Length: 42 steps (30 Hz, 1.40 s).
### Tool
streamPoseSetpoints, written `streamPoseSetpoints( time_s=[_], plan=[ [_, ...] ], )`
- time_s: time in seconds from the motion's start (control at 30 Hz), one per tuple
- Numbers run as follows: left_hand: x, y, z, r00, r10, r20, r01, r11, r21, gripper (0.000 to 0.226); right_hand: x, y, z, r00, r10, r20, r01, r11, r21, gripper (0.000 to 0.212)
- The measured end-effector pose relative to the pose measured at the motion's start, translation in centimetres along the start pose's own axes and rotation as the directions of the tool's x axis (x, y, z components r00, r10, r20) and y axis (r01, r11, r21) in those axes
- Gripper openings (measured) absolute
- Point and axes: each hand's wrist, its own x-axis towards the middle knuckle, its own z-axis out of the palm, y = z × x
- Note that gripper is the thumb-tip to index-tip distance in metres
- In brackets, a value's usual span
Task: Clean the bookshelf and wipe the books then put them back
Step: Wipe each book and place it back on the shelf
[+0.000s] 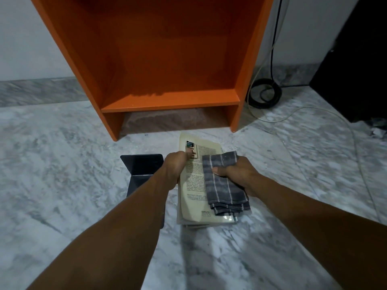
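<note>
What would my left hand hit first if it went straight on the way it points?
Likely the bookshelf, near its bottom shelf's right end. The left hand holds the book, whose far edge would get there first. Only floor lies between; depth is unclear.

There was one orange bookshelf [249, 59], and one shelf board [169, 102] was visible in it. Two hands were in view, the left hand [174, 168] and the right hand [236, 174]. There was one grey checked cloth [224, 185] and one black metal bookend [142, 166]. One cream book [193, 191] was fully seen; edges of more books [194, 225] showed beneath it, but their number could not be told. Two cables were seen: one black cable [264, 104] and one pale cable [272, 121].
</note>
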Motion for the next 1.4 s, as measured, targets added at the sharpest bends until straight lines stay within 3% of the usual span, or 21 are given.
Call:
streamPoseSetpoints(
  time_s=[0.1, 0.17, 0.33, 0.43, 0.5, 0.57, 0.63, 0.7, 0.73, 0.8, 0.87, 0.93, 1.0, 1.07, 1.13, 1.2, 1.27, 1.3, 1.4],
  plan=[
    [-1.2, 1.3, -1.0, 0.993, 0.11, 0.044, -0.103, 0.985, -0.137, 0.037, -1.5, -1.7, -1.8, 0.994, -0.074, 0.083, 0.053, 0.972, 0.229, 0.038],
    [-1.9, 2.8, -1.7, 0.979, 0.171, 0.109, -0.143, 0.963, -0.228, 0.038, -2.1, -3.4, -2.7, 0.984, -0.154, 0.087, 0.125, 0.954, 0.271, 0.04],
    [-4.0, 6.2, -2.9, 0.933, 0.271, 0.237, -0.185, 0.926, -0.328, 0.045, -4.0, -6.5, -4.5, 0.925, -0.328, 0.193, 0.285, 0.933, 0.218, 0.047],
    [-4.7, 6.8, -3.3, 0.943, 0.283, 0.178, -0.214, 0.92, -0.33, 0.049, -5.6, -8.6, -5.6, 0.889, -0.378, 0.257, 0.414, 0.905, -0.099, 0.048],
    [-5.2, 7.1, -3.7, 0.94, 0.309, 0.148, -0.244, 0.907, -0.343, 0.051, -6.3, -10.9, -6.9, 0.887, -0.427, 0.178, 0.461, 0.841, -0.283, 0.035],
    [-5.5, 7.4, -4.0, 0.935, 0.331, 0.125, -0.269, 0.896, -0.354, 0.05, -6.9, -13.6, -8.3, 0.854, -0.519, -0.04, 0.49, 0.828, -0.272, 0.022],
    [-5.5, 7.7, -4.3, 0.93, 0.356, 0.095, -0.306, 0.89, -0.337, 0.051, -7.3, -16.3, -9.3, 0.734, -0.623, -0.271, 0.571, 0.782, -0.249, 0.029],
    [-5.7, 7.9, -4.4, 0.925, 0.373, 0.078, -0.33, 0.886, -0.325, 0.055, -8.0, -18.0, -8.7, 0.579, -0.736, -0.35, 0.642, 0.676, -0.36, 0.042],
    [-5.7, 8.0, -4.3, 0.923, 0.377, 0.075, -0.334, 0.884, -0.327, 0.056, -8.2, -18.0, -7.9, 0.525, -0.79, -0.318, 0.641, 0.612, -0.464, 0.043],
    [-6.0, 8.5, -4.2, 0.92, 0.383, 0.078, -0.333, 0.873, -0.357, 0.054, -8.5, -15.5, -5.3, 0.49, -0.862, -0.129, 0.629, 0.452, -0.633, 0.041],
    [-6.3, 9.2, -4.1, 0.915, 0.395, 0.083, -0.335, 0.858, -0.39, 0.051, -9.1, -10.2, -2.6, 0.491, -0.841, 0.227, 0.709, 0.234, -0.666, 0.031],
    [-6.4, 9.7, -4.3, 0.913, 0.404, 0.062, -0.348, 0.848, -0.401, 0.049, -10.5, -4.5, -0.5, 0.453, -0.626, 0.635, 0.803, -0.023, -0.596, 0.032],
    [-6.8, 9.9, -4.8, 0.913, 0.406, 0.042, -0.354, 0.838, -0.416, 0.043, -11.5, -1.3, 0.0, 0.454, -0.376, 0.808, 0.805, -0.216, -0.553, 0.037],
    [-7.0, 9.9, -5.3, 0.912, 0.408, 0.037, -0.356, 0.834, -0.421, 0.043, -11.6, -2.9, -1.0, 0.528, -0.466, 0.71, 0.774, -0.079, -0.628, 0.035],
    [-7.4, 9.9, -5.8, 0.912, 0.408, 0.049, -0.348, 0.829, -0.437, 0.049, -11.2, -6.7, -2.4, 0.595, -0.648, 0.475, 0.729, 0.188, -0.658, 0.026],
    [-7.6, 9.9, -6.1, 0.915, 0.398, 0.066, -0.333, 0.837, -0.435, 0.052, -10.8, -12.0, -4.1, 0.508, -0.843, 0.177, 0.71, 0.293, -0.641, 0.018],
    [-7.8, 10.0, -6.0, 0.912, 0.403, 0.073, -0.339, 0.842, -0.42, 0.05, -10.0, -16.4, -5.1, 0.343, -0.937, -0.074, 0.659, 0.295, -0.692, 0.03],
    [-7.9, 10.2, -5.9, 0.91, 0.406, 0.083, -0.337, 0.843, -0.42, 0.049, -9.4, -17.8, -4.8, 0.305, -0.944, -0.123, 0.622, 0.296, -0.725, 0.039],
    [-8.3, 10.9, -5.1, 0.909, 0.401, 0.113, -0.32, 0.846, -0.427, 0.048, -9.0, -16.1, -1.2, 0.366, -0.93, 0.035, 0.675, 0.239, -0.698, 0.05]
  ],
)
